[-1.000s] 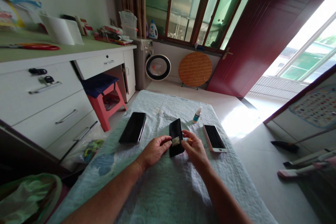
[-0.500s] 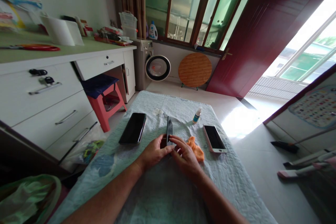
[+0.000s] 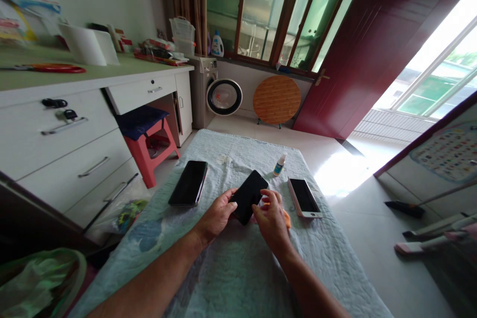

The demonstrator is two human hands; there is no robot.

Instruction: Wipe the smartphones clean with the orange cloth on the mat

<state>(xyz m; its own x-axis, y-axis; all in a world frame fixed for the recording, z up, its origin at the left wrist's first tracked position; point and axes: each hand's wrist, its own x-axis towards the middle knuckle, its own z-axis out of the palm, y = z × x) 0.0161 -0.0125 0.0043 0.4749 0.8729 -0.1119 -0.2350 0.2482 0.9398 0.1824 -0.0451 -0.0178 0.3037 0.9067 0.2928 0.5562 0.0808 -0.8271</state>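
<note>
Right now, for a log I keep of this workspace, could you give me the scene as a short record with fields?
Left hand: holds black phone
Right hand: fingers at that phone's right side
To the left: second phone, lying flat
To the right: white-framed phone
Beyond: small bottle, upright
Partly hidden: orange cloth
Surface: pale quilted cover

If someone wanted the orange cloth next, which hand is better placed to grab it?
Probably the right hand: it is close to the orange cloth, partly hiding it from view. The left hand is farther off, holding the left side of the phone.
</note>
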